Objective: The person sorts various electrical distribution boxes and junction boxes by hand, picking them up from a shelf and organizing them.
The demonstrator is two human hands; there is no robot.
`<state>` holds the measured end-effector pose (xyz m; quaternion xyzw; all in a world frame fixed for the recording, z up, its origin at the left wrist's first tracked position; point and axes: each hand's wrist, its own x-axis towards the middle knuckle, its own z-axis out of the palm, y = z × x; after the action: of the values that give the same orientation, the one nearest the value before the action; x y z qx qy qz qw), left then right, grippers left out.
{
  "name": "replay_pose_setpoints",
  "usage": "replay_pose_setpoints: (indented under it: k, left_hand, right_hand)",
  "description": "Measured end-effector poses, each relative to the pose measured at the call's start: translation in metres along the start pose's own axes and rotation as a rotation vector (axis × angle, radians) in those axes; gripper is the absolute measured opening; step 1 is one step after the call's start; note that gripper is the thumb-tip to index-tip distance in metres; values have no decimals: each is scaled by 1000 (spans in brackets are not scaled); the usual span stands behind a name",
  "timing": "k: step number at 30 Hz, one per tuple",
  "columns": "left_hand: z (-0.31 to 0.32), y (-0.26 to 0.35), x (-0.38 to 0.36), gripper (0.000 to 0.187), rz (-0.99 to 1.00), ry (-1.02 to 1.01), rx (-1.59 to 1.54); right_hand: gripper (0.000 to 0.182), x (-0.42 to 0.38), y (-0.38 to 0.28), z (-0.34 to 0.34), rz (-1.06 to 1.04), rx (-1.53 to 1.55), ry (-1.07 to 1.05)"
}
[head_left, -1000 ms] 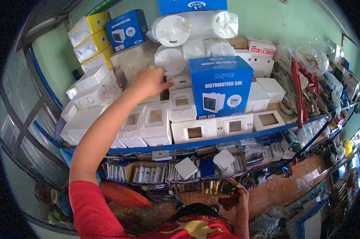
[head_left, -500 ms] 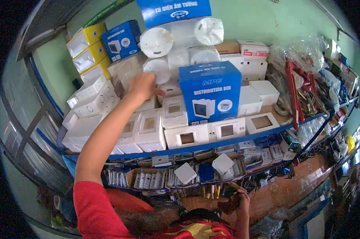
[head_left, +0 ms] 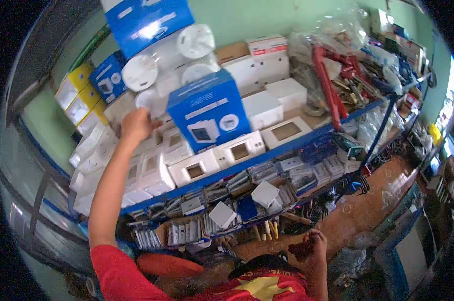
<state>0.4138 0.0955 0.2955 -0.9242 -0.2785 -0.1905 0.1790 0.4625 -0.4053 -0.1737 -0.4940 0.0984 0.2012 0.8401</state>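
Observation:
My left hand (head_left: 136,125) reaches up over the shelf, at the lower end of a stack of white round boxes (head_left: 140,72). Its thumb stands apart from the other fingers, which are partly hidden behind the back of the hand; no held thing shows. Just right of it is a blue distribution box carton (head_left: 209,111), standing on white switch-box housings (head_left: 194,172). Low on the right, my right hand (head_left: 317,245) is closed around a dark reddish, cloth-like piece (head_left: 301,250), in front of my body.
Another blue carton (head_left: 149,25) tops the round boxes. Yellow-edged boxes (head_left: 81,98) are stacked at left. A red-handled tool (head_left: 327,85) lies among plastic bags at right. Below the blue shelf edge (head_left: 287,150) sit trays of small packaged parts (head_left: 184,234).
The view has shifted and tilted, so the shelf appears further left and lower right areas show more. My left hand stays near the round boxes; my right hand still holds the reddish piece.

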Motion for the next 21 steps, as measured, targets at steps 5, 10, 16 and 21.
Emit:
replay_pose_setpoints:
  k: [5,10,16,21]
  left_hand:
    - [-83,54,-32,32,151,124,-498]
    - [-87,109,-74,21,299,164,-500]
    - [-16,146,-113,38,453,93,-136]
    - [-8,132,-111,44,468,36,-66]
  right_hand:
    - [17,-29,-46,12,98,3,119]
    - [17,6,-26,-9,2,-51,17]
    - [21,20,-21,6,-10,-69,-127]
    - [22,13,-15,12,47,-60,-124]
